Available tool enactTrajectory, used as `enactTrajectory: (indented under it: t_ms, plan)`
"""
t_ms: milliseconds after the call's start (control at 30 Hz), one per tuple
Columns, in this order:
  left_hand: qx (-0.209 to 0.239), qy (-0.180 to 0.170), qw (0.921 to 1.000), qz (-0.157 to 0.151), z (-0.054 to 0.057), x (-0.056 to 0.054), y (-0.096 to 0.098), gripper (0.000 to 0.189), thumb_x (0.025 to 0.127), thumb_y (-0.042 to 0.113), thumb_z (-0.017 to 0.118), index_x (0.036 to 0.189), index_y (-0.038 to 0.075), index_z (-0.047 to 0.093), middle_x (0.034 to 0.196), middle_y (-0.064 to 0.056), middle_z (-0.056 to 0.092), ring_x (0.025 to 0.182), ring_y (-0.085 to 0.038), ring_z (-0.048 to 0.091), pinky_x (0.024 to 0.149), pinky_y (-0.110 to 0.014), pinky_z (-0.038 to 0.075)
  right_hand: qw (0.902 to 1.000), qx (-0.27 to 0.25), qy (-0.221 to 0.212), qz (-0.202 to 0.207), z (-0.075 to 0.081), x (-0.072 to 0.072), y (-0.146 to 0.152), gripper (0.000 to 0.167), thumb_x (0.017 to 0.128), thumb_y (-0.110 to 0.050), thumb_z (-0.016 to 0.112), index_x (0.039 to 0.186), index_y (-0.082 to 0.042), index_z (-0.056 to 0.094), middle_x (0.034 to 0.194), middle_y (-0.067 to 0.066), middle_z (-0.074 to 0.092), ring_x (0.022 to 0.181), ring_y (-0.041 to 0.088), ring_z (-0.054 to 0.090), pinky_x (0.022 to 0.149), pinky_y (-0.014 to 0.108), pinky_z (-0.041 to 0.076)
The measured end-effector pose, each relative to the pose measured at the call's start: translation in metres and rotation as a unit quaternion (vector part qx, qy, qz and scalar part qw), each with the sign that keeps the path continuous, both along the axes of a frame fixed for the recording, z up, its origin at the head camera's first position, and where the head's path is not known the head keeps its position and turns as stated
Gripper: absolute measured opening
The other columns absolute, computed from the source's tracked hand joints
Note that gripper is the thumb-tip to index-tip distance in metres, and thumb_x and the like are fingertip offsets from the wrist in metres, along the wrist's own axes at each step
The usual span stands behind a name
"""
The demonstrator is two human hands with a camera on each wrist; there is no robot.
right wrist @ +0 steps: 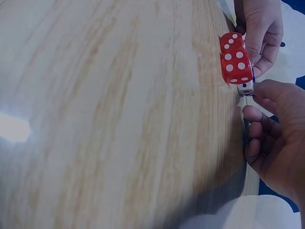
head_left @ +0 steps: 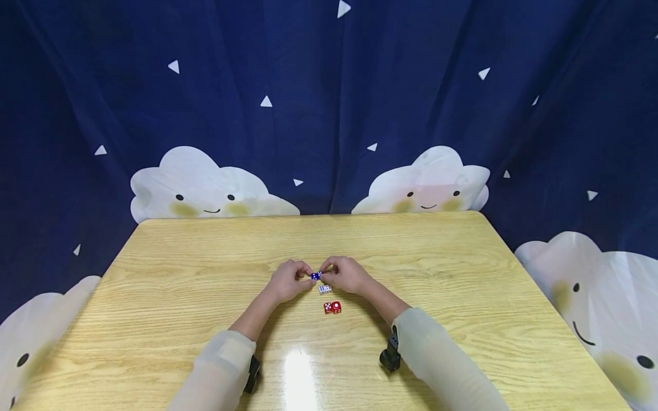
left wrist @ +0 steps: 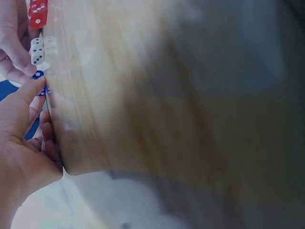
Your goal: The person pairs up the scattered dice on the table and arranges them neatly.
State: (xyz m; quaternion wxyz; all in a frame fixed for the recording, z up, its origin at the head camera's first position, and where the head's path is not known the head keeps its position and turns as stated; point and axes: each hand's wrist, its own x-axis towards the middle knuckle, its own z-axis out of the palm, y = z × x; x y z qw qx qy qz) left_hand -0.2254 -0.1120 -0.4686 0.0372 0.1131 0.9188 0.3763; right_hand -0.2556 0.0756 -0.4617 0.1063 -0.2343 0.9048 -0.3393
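Observation:
Two blue dice (head_left: 316, 275) with white pips sit side by side on the wooden table, between the fingertips of both hands. My left hand (head_left: 290, 279) pinches the left blue die (left wrist: 42, 91) between thumb and forefinger. From the other side, my right hand (head_left: 348, 274) pinches the right one, which its fingers partly cover. Just nearer to me lies a pair of white dice (head_left: 325, 289), touching each other. Nearer still is a pair of red dice (head_left: 332, 307), also together. In the right wrist view the red dice (right wrist: 234, 62) hide most of the white ones.
The light wooden table (head_left: 180, 297) spreads out on both sides of the hands. Behind it hangs a dark blue curtain (head_left: 319, 85) with white triangles and smiling clouds. A black wrist camera (head_left: 390, 355) hangs under the right sleeve, and a bright reflection lies on the near tabletop.

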Motion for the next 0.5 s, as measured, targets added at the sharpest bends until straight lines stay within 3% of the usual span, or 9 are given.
enactTrajectory:
  t_ms: [300,500]
  plan:
    - [0.000,0.007,1.0000,0.000,-0.0031,-0.0004,-0.0012,0.016,0.080,0.020,0.072,0.090,0.009,0.065,0.082,-0.006,0.053,0.074,-0.014,0.042,0.066,-0.026,0.033,0.9999,-0.009,-0.010,-0.001,-0.0015,-0.0011,0.0017,0.019,0.085,-0.024,0.066,0.100,-0.013,0.066,0.063,-0.003,0.052,0.054,0.007,0.045,0.049,0.021,0.036]
    - [0.013,0.009,0.9999,-0.001,-0.0020,0.0000,-0.0036,0.022,0.080,0.023,0.071,0.095,0.007,0.067,0.084,-0.006,0.056,0.076,-0.014,0.046,0.069,-0.027,0.037,0.9997,-0.004,-0.002,-0.025,0.0008,-0.0038,0.0065,0.020,0.087,-0.027,0.065,0.102,-0.013,0.067,0.067,-0.002,0.054,0.056,0.008,0.047,0.052,0.022,0.039]
